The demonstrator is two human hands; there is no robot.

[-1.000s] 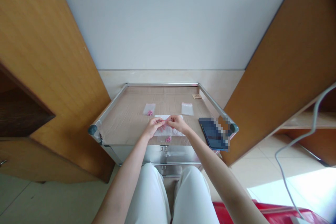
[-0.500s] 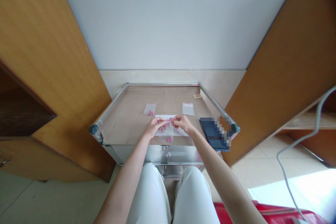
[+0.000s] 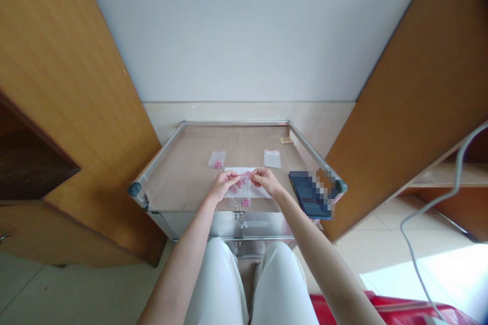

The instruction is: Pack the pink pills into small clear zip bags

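Two closed hands, the left hand and right hand, pinch a thin pink strand lying crosswise between them, just above a white packet on the bench.

On the tray top I've got a small plastic bag (beads inside) left of another, a wider bag lower center, and a flat device at right.
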